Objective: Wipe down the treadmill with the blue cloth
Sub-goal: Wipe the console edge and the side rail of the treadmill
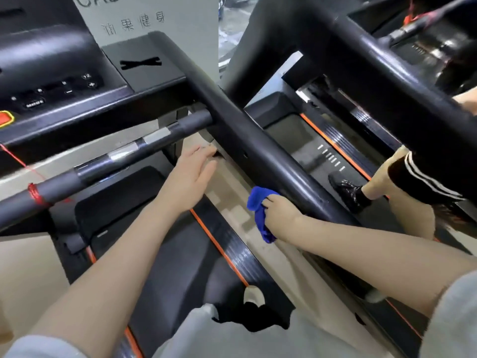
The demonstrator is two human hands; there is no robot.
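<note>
I see my right hand point(280, 215) with its fingers point(268, 202) closed around the blue cloth point(259, 210), bunched against the underside of the treadmill's diagonal side handrail point(258, 140). The cloth hangs lengthwise down past my palm. My left hand point(191, 174) is open, fingers spread, hovering beside the rail over clear side deck point(227, 236).

Your two forearms are bare from wrist to elbow; your left hand point(189, 174) and right hand point(280, 214) wear no gloves, rings or watch. You wear light grey short sleeves point(454, 319), loose at each upper arm, plain and unmarked
</note>
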